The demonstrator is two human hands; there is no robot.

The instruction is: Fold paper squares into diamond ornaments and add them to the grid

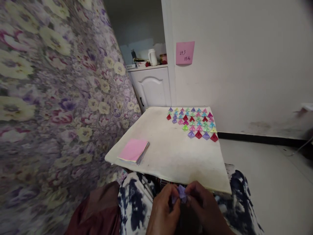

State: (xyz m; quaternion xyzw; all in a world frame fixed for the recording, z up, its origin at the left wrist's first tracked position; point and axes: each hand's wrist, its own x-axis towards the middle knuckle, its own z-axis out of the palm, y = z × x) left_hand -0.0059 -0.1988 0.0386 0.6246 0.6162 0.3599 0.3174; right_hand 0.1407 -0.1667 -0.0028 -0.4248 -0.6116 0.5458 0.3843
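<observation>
A small piece of folded purple paper (181, 192) is held between my two hands, just below the table's near edge. My left hand (164, 209) pinches its left side between thumb and fingers. On the opposite side, my right hand (204, 205) grips the paper with closed fingertips. Parts of the paper are hidden behind my fingers. Beyond my hands, several folded paper pieces (199, 134) in red, purple, green, pink and blue lie in rows at the table's far right. A stack of square paper (133, 150), pink on top, rests at the left.
The cream-covered table (166, 156) stands in front of my knees. A floral curtain (61, 98) hangs along the left. A pink note (185, 53) with handwriting sticks to the wall. Behind the table is a white cabinet (154, 88) with a white jug (153, 57) on it.
</observation>
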